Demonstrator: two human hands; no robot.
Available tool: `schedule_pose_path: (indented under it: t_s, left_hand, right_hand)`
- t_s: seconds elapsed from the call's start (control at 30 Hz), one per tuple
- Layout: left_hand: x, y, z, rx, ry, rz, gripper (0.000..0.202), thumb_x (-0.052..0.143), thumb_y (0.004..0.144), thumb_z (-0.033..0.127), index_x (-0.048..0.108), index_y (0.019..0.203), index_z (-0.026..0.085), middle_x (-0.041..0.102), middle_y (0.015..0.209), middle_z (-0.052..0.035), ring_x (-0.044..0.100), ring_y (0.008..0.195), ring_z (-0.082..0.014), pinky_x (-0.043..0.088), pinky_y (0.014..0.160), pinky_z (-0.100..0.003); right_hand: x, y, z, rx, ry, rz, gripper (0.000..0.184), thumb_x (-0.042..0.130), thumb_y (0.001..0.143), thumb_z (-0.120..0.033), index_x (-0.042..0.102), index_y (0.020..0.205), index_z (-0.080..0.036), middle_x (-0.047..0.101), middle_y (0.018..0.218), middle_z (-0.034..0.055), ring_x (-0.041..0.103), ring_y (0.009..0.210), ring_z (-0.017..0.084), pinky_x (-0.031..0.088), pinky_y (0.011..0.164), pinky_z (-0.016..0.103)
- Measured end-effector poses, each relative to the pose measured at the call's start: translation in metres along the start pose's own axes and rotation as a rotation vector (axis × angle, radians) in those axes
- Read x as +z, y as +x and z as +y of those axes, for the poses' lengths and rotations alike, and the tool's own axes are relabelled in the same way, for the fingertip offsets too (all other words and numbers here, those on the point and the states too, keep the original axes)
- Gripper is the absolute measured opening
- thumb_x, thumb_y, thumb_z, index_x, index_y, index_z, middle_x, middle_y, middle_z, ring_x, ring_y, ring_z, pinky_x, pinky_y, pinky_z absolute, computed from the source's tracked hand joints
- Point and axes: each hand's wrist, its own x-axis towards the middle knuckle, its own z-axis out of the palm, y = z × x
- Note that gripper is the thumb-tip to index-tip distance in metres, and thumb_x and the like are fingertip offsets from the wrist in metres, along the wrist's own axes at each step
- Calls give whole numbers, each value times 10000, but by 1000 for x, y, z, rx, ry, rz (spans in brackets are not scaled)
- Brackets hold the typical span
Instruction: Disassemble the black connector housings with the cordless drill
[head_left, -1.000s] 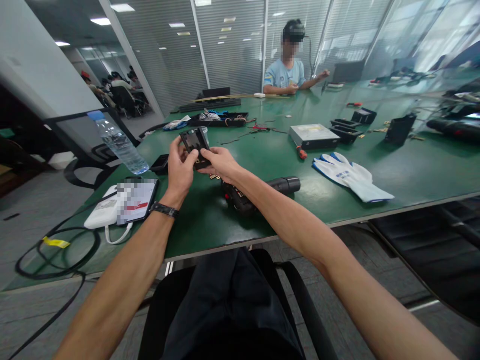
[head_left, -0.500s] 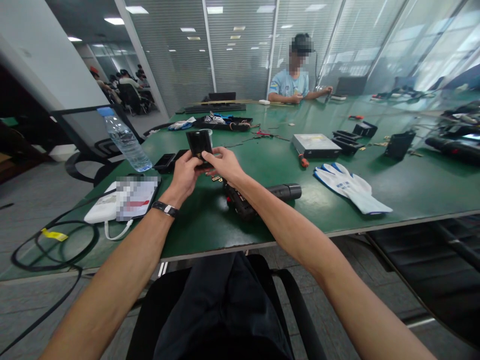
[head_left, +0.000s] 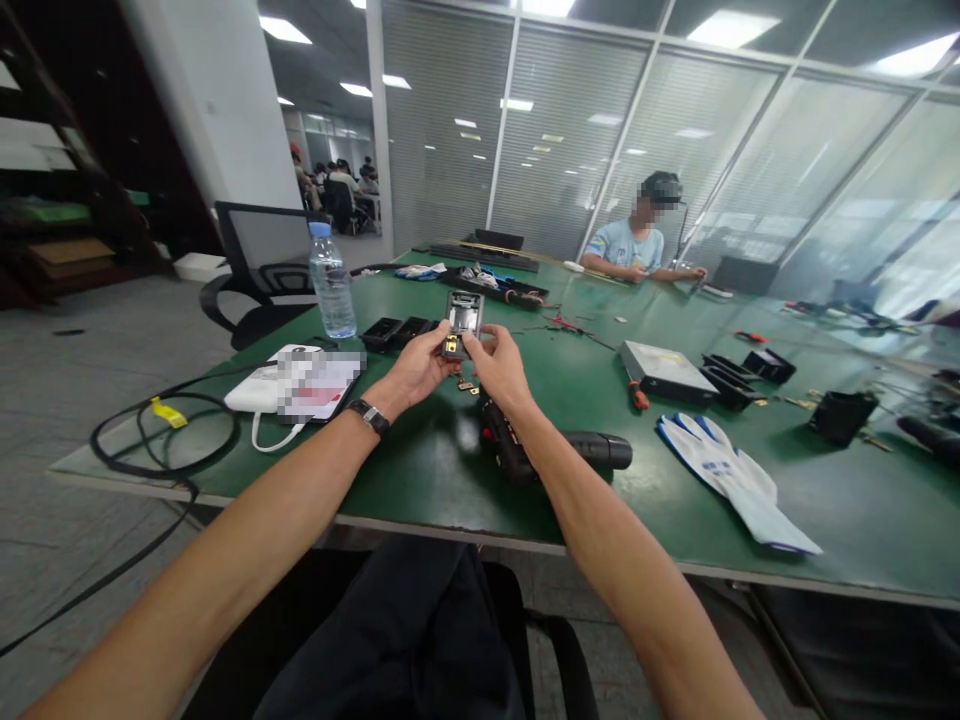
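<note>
Both of my hands hold one small rectangular part [head_left: 462,318] above the green table [head_left: 675,520]; its open inner side with metal contacts faces me. My left hand [head_left: 417,368] grips its lower left edge with closed fingers. My right hand [head_left: 498,366] pinches its lower right edge. A black watch sits on my left wrist. Small brass pieces [head_left: 469,385] lie on the table just under my hands. A black power screwdriver [head_left: 559,452] lies beside my right forearm.
A water bottle [head_left: 331,281], black trays [head_left: 397,331], a white power bank with phone [head_left: 296,385] and coiled cable [head_left: 150,440] lie left. A silver drive [head_left: 661,367], a red-handled screwdriver [head_left: 638,397], white gloves [head_left: 731,478] and black parts [head_left: 843,415] lie right. Another person [head_left: 637,242] sits at the far end.
The part has turned in my hands: its dark back showed before, now its open inner side faces me. My head has lifted and shifted, so the room sits lower in view.
</note>
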Motion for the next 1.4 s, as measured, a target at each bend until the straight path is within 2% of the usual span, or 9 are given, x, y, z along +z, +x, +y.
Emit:
schedule_pose_path:
  t_s: [0.1, 0.17, 0.3, 0.5, 0.73, 0.83, 0.93, 1.07, 1.4]
  left_hand:
    - [-2, 2, -3, 39, -11, 26, 324, 728, 860, 428, 673, 924, 116, 689, 831, -76, 622, 679, -133, 524, 635, -264]
    - [-4, 1, -3, 59, -4, 36, 346, 736, 851, 445, 676, 946, 118, 692, 854, -80, 630, 701, -137, 524, 643, -262]
    - [-5, -3, -3, 82, 48, 37, 368, 745, 835, 469, 677, 998, 145, 694, 897, -69, 648, 764, -151, 545, 691, -280]
    - [-3, -3, -4, 72, 51, 63, 336, 762, 824, 442, 674, 956, 145, 686, 855, -54, 632, 695, -132, 536, 660, -269]
    - [-3, 0, -4, 37, -7, 0, 316, 738, 846, 418, 673, 945, 125, 706, 837, -76, 667, 699, -176, 545, 638, -304]
    - [-1, -1, -5, 29, -25, -23, 274, 741, 849, 383, 664, 914, 127, 698, 826, -67, 652, 691, -156, 527, 627, -281]
    - [2, -2, -7, 28, -37, -22, 250, 754, 840, 358, 652, 888, 135, 677, 790, -45, 626, 665, -134, 504, 614, -261]
    - [2, -2, -10, 26, -30, -3, 266, 778, 818, 364, 644, 890, 146, 670, 799, -34, 636, 695, -142, 516, 643, -274]
    - [-1, -1, -16, 4, -20, -7, 244, 773, 823, 338, 639, 891, 147, 672, 822, -28, 640, 747, -141, 522, 673, -274]
  right_hand:
    - [-3, -4, -6, -218, -223, 155, 566, 593, 928, -396, 457, 1412, -136, 596, 1269, 183, 645, 983, 219, 525, 939, 409]
    - [-4, -7, -12, -366, -351, 193, 498, 519, 963, -329, 468, 1433, -172, 498, 1394, 190, 580, 1154, 246, 476, 1028, 437]
    - [-6, -15, -23, -524, -583, 79, 377, 434, 990, -280, 619, 1313, -224, 378, 1501, 157, 425, 1346, 299, 385, 1127, 495]
    - [-9, -22, -27, -497, -787, -58, 433, 568, 934, -360, 602, 1350, -244, 306, 1559, 171, 384, 1344, 394, 487, 1005, 566]
    - [-11, -22, -25, -459, -825, -119, 527, 621, 916, -410, 543, 1422, -282, 106, 1676, 128, 350, 1381, 438, 519, 951, 601]
    - [-11, -21, -25, -488, -827, -112, 497, 642, 908, -362, 571, 1390, -263, 55, 1692, 106, 286, 1433, 436, 469, 1026, 614]
    - [-12, -19, -25, -525, -843, -101, 453, 670, 884, -298, 614, 1330, -237, 52, 1697, 86, 199, 1487, 423, 355, 1135, 626]
    - [-12, -16, -21, -547, -836, -95, 419, 685, 865, -276, 647, 1275, -199, 51, 1696, 106, 120, 1519, 419, 237, 1200, 614]
    - [-15, -9, -11, -540, -768, -106, 318, 676, 845, -289, 721, 1138, -173, 134, 1673, 118, 167, 1489, 412, 222, 1198, 604]
